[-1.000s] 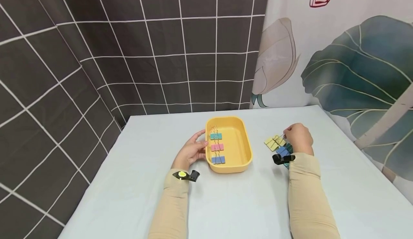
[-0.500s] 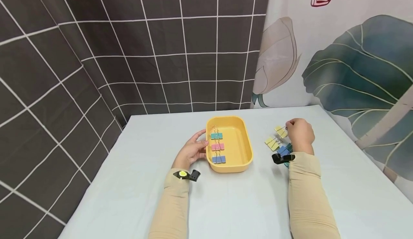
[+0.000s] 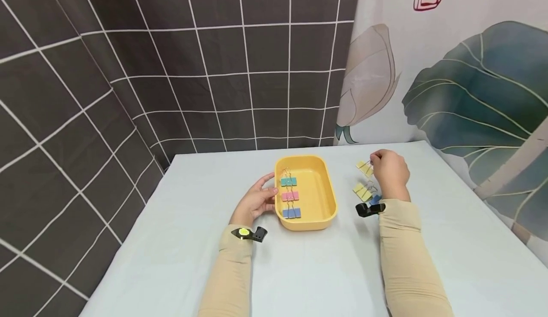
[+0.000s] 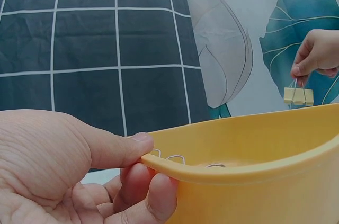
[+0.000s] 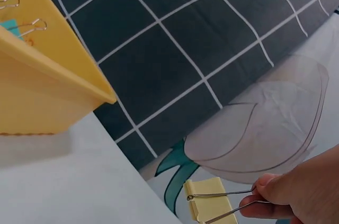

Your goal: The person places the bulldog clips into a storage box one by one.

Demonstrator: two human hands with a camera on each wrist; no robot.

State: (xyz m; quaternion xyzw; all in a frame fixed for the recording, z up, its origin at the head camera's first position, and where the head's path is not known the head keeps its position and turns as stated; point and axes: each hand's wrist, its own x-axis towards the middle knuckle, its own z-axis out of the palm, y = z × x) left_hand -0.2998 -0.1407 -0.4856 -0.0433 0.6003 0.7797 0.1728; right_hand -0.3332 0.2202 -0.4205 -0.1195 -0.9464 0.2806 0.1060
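Observation:
My left hand point(image 3: 255, 201) pinches the left rim of a yellow tray point(image 4: 254, 176), thumb on top and fingers curled below. Inside the tray, along its left side, lie a teal binder clip point(image 3: 288, 181), a pink binder clip point(image 3: 290, 196) and a blue binder clip point(image 3: 292, 213). My right hand point(image 3: 390, 168) pinches a yellow binder clip point(image 5: 209, 197) by its wire handles, raised to the right of the tray. On the table below it lie another yellow binder clip point(image 3: 363, 191) and a second blue one point(image 3: 375, 200), partly hidden by the right hand and wrist.
A white-covered table point(image 3: 184, 241) carries everything. Behind it hangs a dark cloth with white grid lines point(image 3: 222, 51), and at the right a white curtain with leaf prints point(image 3: 484, 89). Black straps with small devices sit on both wrists.
My right hand has lifted the yellow binder clip off the pile and carried it up and slightly left toward the tray. My left hand stays at the tray rim.

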